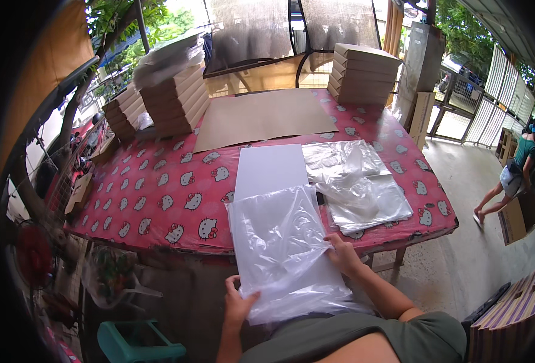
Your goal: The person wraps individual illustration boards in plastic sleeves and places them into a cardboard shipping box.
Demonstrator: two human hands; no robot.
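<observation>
A clear plastic bag point(282, 233) with white sheets inside lies partly over the table's front edge and reaches toward my body. My left hand point(238, 300) grips the bag's near left corner, thumb on top. On the bag's right side, my right hand point(341, 254) pinches the plastic edge. Beyond the bag, a stack of white sheets point(271, 166) lies on the table, its near end covered by the bag. To the right of it is a pile of flat clear plastic bags point(364, 184).
The table point(152, 193) has a pink patterned cover. At its back lie a brown cardboard sheet point(267, 118), stacked brown boxes point(173, 100) at left and another box stack point(364, 75) at right. A green stool point(137, 342) stands lower left. A person point(515, 169) walks at right.
</observation>
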